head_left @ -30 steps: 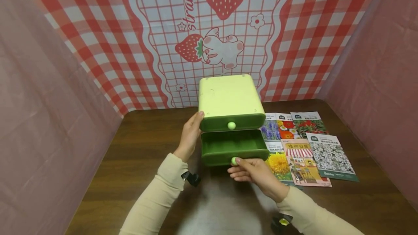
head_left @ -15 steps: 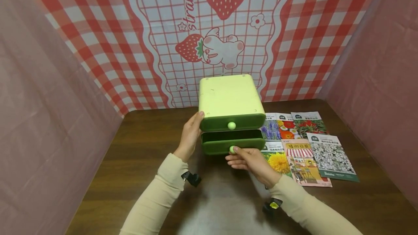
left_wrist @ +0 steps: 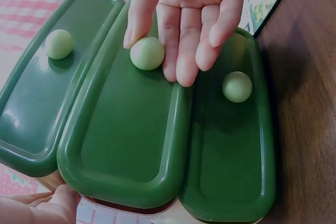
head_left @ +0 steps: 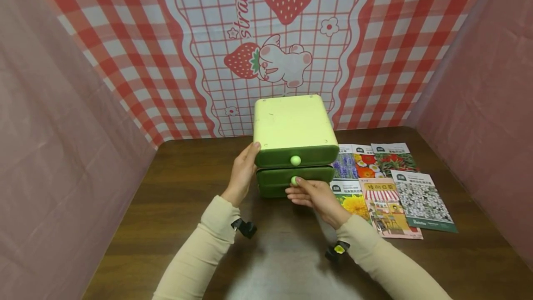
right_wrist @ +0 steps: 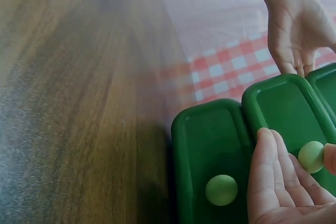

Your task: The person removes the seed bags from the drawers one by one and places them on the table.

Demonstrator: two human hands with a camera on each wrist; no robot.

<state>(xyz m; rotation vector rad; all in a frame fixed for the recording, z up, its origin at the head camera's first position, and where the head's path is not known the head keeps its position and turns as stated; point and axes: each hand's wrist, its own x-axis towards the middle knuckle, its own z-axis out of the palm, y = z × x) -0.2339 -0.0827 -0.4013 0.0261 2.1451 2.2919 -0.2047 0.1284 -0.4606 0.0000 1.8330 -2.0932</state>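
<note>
A small pale-yellow drawer cabinet (head_left: 293, 121) with green drawer fronts stands on the table. In the left wrist view it has three drawers, each with a round pale-green knob. My right hand (head_left: 317, 198) pinches the knob (left_wrist: 147, 53) of the middle drawer (left_wrist: 123, 135) between thumb and index finger, the other fingers extended below it. That drawer is nearly flush, with a thin dark gap along its top in the head view. My left hand (head_left: 241, 172) rests along the cabinet's left side, thumb at the front top corner; its other fingers are partly hidden.
To the right of the cabinet lie several flower seed packets, among them a pink one (head_left: 389, 207) and one with white blossoms (head_left: 422, 200). A checked strawberry cloth (head_left: 354, 59) hangs behind the wooden table (head_left: 175, 226). Pink curtains (head_left: 470, 105) hang at both sides.
The middle drawer has slid back into the cabinet from well pulled out, my right hand moving away from me with its knob. The left hand and cabinet have stayed put.
</note>
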